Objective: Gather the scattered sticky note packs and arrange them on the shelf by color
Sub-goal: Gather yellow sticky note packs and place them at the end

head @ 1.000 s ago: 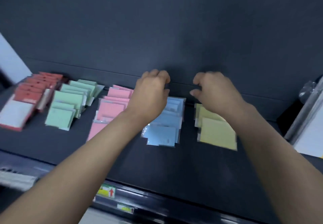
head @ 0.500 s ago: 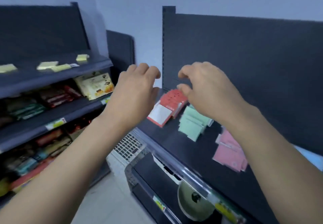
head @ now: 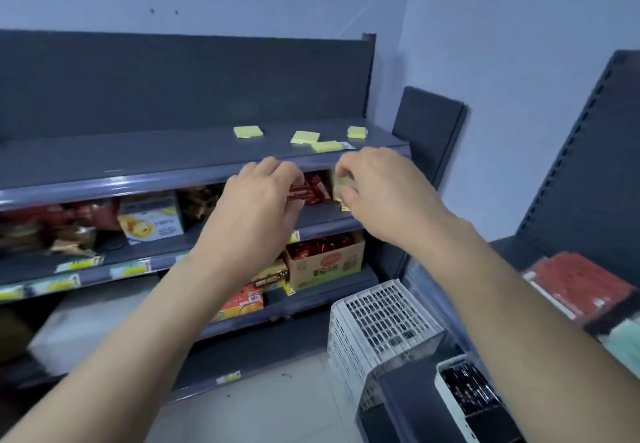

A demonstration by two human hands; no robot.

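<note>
Several yellow sticky note packs point(head: 247, 131) lie scattered on the top board of a dark grey shelf point(head: 138, 158) ahead; one pack point(head: 327, 146) sits at its front edge. My left hand point(head: 263, 197) and my right hand point(head: 381, 193) hover just below and in front of that edge, fingers loosely curled, holding nothing. A yellowish item shows behind my right fingertips; I cannot tell whether they touch it. At the far right, blurred red packs point(head: 581, 287) and green packs point(head: 623, 338) lie on a second shelf.
Lower boards hold snacks: a yellow cake box point(head: 150, 221), red wrappers point(head: 311, 191), and a cardboard carton point(head: 325, 259). A white plastic crate point(head: 381, 321) stands on the floor between the two shelves, with a dark bin point(head: 467, 397) beside it.
The view has swung left from the sorted colour rows to the snack shelf with the yellow packs. Both hands stayed raised and empty and now sit near that shelf's top edge.
</note>
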